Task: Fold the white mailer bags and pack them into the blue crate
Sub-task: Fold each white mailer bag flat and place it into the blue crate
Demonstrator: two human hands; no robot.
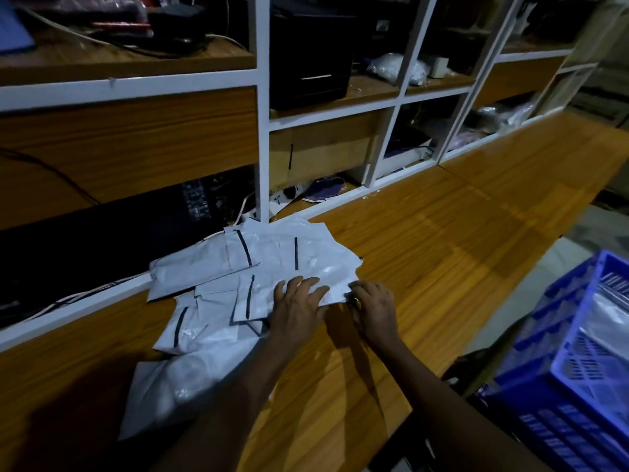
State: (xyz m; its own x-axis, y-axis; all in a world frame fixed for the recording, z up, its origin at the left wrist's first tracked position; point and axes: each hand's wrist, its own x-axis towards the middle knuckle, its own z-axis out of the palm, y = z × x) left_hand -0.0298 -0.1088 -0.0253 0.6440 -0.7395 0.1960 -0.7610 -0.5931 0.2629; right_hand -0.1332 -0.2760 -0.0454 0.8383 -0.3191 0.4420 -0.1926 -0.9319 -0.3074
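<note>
A loose pile of white mailer bags (238, 287) with dark strips lies on the wooden counter (442, 253), spread from the shelf edge toward me. My left hand (296, 308) lies flat with spread fingers on the top mailer bag (326, 277) at the pile's right side. My right hand (374, 308), wearing a ring, pinches that bag's right edge with curled fingers. The blue crate (578, 379) stands low at the right, beyond the counter edge, with something white and glossy inside it.
A white-framed shelf unit (262, 131) with wooden boards rises behind the counter, holding a black box, cables, plastic bags and a cardboard box. A dark device (102, 240) and a white cable sit left of the pile. The counter's front edge runs diagonally at the right.
</note>
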